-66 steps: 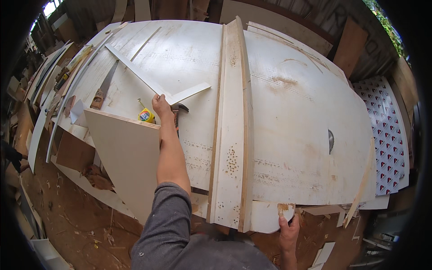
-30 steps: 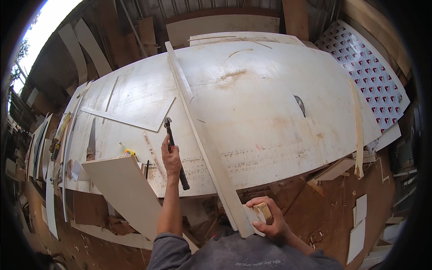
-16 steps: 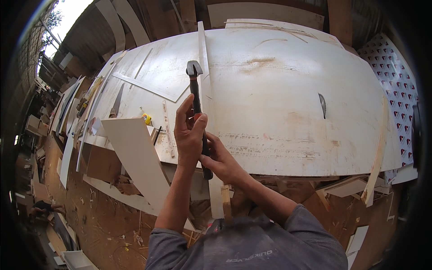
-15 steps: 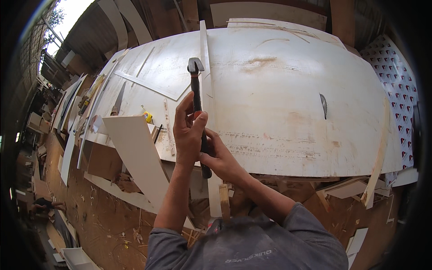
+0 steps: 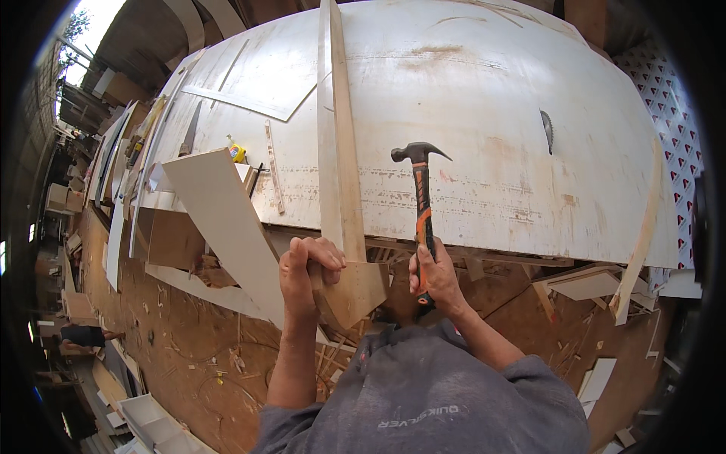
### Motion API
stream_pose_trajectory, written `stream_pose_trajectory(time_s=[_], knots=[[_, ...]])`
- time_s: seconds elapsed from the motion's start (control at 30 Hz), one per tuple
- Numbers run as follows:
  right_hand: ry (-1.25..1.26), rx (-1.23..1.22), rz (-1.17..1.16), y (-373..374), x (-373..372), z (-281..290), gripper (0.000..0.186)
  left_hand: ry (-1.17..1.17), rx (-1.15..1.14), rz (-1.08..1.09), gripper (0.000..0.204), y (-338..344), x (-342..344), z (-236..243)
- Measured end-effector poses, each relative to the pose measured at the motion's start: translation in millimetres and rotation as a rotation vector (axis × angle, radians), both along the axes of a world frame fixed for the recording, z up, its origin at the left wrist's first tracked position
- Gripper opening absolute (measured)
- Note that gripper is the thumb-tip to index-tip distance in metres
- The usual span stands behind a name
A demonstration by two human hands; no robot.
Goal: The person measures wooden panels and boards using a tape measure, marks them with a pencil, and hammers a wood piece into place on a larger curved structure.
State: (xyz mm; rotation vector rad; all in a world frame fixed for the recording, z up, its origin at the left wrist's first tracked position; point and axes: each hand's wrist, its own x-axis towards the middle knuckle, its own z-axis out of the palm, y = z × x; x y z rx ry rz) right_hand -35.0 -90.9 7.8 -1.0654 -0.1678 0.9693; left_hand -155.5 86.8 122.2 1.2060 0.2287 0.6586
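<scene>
My right hand (image 5: 435, 276) grips a claw hammer (image 5: 423, 189) by its black and orange handle, head up. My left hand (image 5: 310, 268) wraps over a pale wooden piece (image 5: 354, 299) at the near end of a long board (image 5: 330, 129), which lies front to back across a large white panel (image 5: 484, 159). Left of the board, a slanting pale panel (image 5: 212, 200) leans at the front edge. Near it lie a yellow tape measure (image 5: 238, 153), a handsaw (image 5: 189, 136), an angled white strip (image 5: 234, 102) and a narrow batten (image 5: 274, 166).
A circular blade (image 5: 548, 132) shows in the white panel at right. A patterned sheet (image 5: 669, 144) and a pale strip (image 5: 639, 227) lie at far right. Offcuts (image 5: 582, 287) lie below the edge. Another person (image 5: 79, 337) is on the scrap-strewn floor (image 5: 162, 333) at far left.
The hammer has passed from my left hand to my right and moved right. My left hand now holds the wooden piece, which has swung into view at the board's near end.
</scene>
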Motion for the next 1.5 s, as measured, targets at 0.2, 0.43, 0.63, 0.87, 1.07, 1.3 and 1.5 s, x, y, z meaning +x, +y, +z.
stream_pose_trajectory(time_s=[0.2,0.43,0.63,0.87,1.07,1.3,1.5], knots=[[0.279,-0.049,0.032,4.8,-66.5,-19.8,0.031,-0.153,-0.015,-0.028,0.059,24.8,-14.2,-1.9],[0.277,-0.053,-0.031,33.6,-100.5,-18.3,0.026,-0.202,-0.085,-0.076,0.06,53.9,-38.7,-7.0],[0.171,-0.138,0.059,40.4,-106.5,-15.9,0.024,-0.239,-0.155,-0.04,0.061,70.7,-57.4,-9.5],[0.103,-0.197,0.095,49.3,-121.2,-4.4,0.025,-0.266,-0.162,-0.087,0.061,85.5,-66.7,-13.8],[0.103,-0.19,-0.09,57.1,-124.6,-5.7,0.034,-0.248,-0.188,-0.058,0.062,85.8,-72.9,-12.3],[0.079,-0.183,0.09,58.7,-119.3,-7.0,0.04,-0.258,-0.216,-0.063,0.065,90.2,-72.0,-13.5],[0.084,-0.216,0.14,64.2,-79.7,-4.6,0.032,-0.186,-0.234,-0.128,0.066,95.3,-68.1,-13.0]])
